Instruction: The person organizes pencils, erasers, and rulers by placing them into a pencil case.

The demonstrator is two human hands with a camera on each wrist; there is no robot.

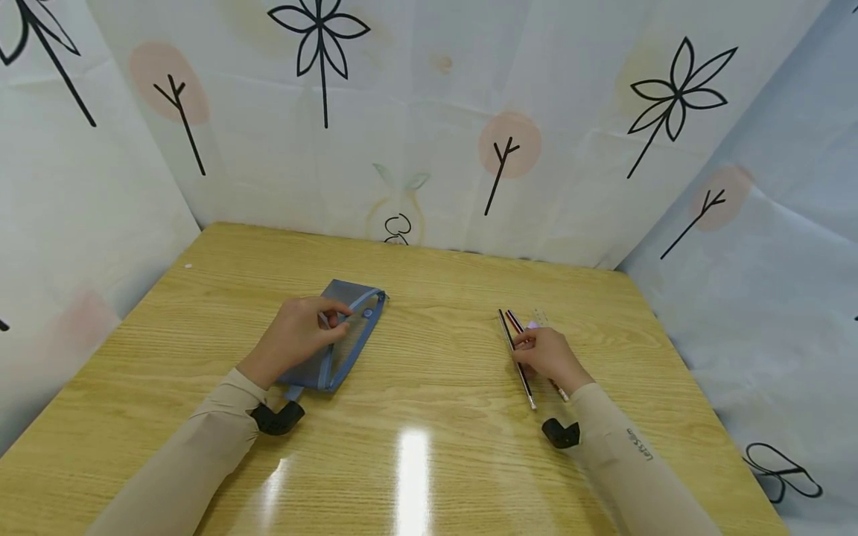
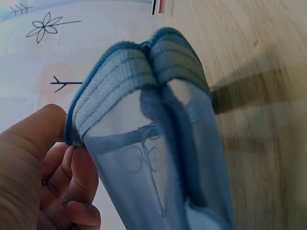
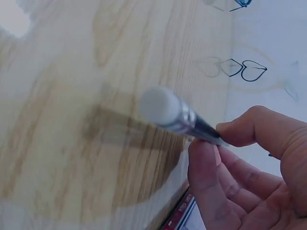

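A blue mesh zipper pouch point(image 1: 360, 336) lies on the left of the table, its mouth spread apart. My left hand point(image 1: 295, 333) pinches one rim of it between thumb and fingers, seen closely in the left wrist view, where the pouch point(image 2: 122, 108) gapes upward. On the right, my right hand point(image 1: 548, 356) pinches a black pencil point(image 1: 526, 387). Its white eraser end point(image 3: 159, 106) points at the right wrist camera. Beside that pencil is a red-and-dark pencil point(image 1: 515, 322), partly hidden by the hand. A small purple item point(image 1: 532, 324) shows just behind the fingers.
The wood-grain table point(image 1: 429, 357) stands against a white printed cloth point(image 1: 415, 97) at the back and sides. A clear piece with small markings point(image 1: 541, 316) lies by the purple item. A tiny white speck point(image 1: 188, 266) sits near the far left edge.
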